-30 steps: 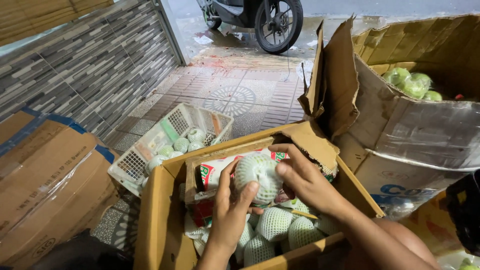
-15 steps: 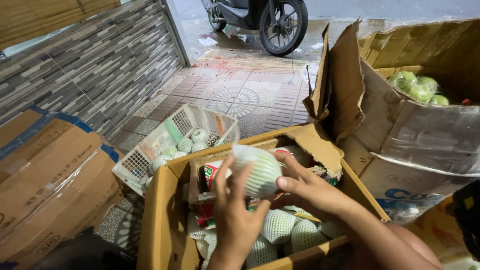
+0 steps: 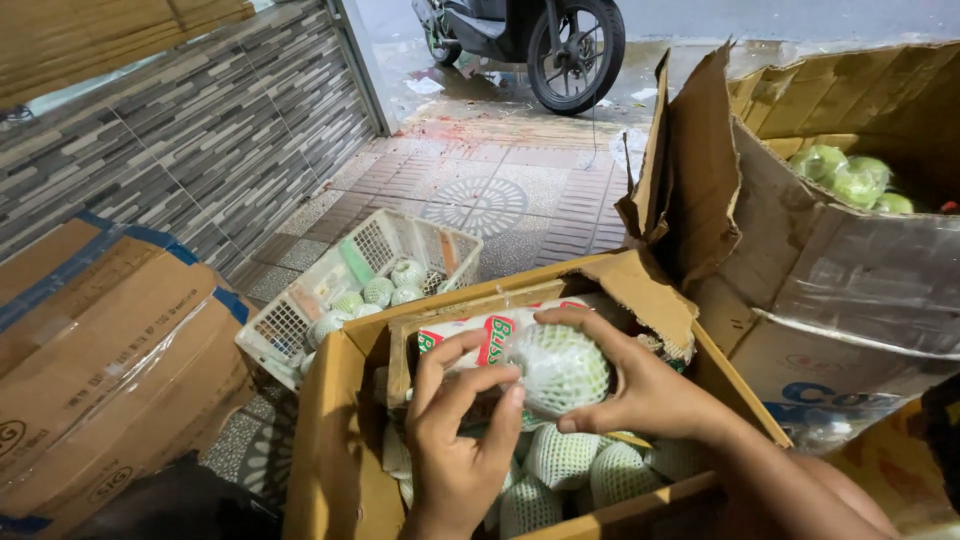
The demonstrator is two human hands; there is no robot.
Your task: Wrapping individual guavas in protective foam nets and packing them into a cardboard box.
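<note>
Both hands, left (image 3: 455,440) and right (image 3: 640,385), grasp one net-wrapped fruit (image 3: 560,368) above the open cardboard box (image 3: 335,440); the loose foam sleeve risks slipping, dropping and bruising it.

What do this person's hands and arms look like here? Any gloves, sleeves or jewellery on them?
Both are bare. The left hand and the right hand wear no gloves, and no ring, watch or bracelet shows on the fingers or wrists. The forearms are uncovered as far as the picture reaches, with no sleeve edge in view. The fingernails are short and unpainted.
</note>
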